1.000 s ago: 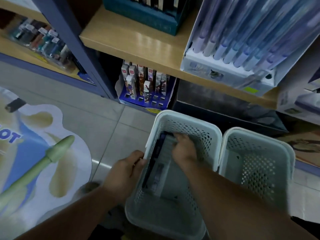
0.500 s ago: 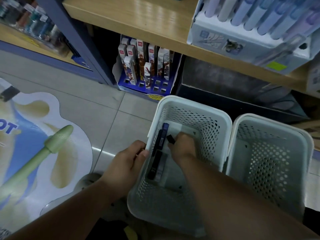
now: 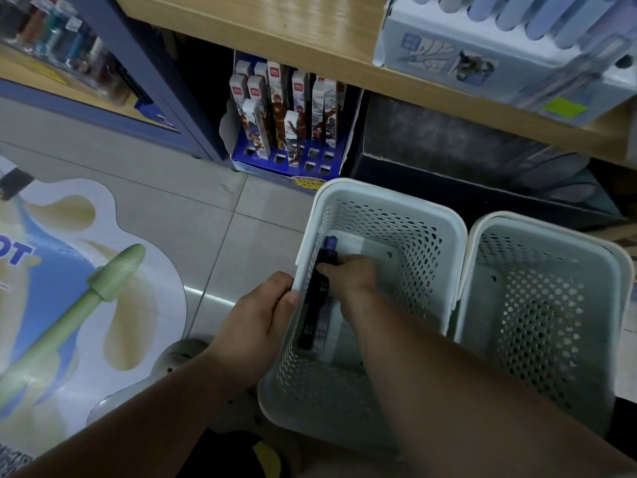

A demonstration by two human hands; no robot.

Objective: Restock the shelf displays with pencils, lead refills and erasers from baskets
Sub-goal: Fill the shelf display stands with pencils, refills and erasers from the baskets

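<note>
Two pale perforated baskets stand side by side on the floor. My left hand [image 3: 256, 326] grips the left rim of the nearer basket [image 3: 393, 201]. Inside it, my right hand [image 3: 348, 277] curls its fingers round dark lead refill cases [image 3: 315, 315] marked HB that lie along the basket's left wall. A blue-ended case pokes out beyond my fingers. The basket on the right [image 3: 537, 222] looks empty. A blue display box [image 3: 293, 167] with upright picture-printed packs stands under the wooden shelf [image 3: 310, 32].
A white display box of pens [image 3: 482, 60] sits on the shelf at upper right. A dark box [image 3: 448, 146] fills the space under the shelf behind the baskets. A large floor sticker [image 3: 69, 288] covers the tiles on the left. A blue shelf post [image 3: 144, 77] rises at the left.
My right hand has drawn back toward the basket's left wall and closed round the dark refill cases. The view has tilted down toward the baskets. My left hand stays on the rim.
</note>
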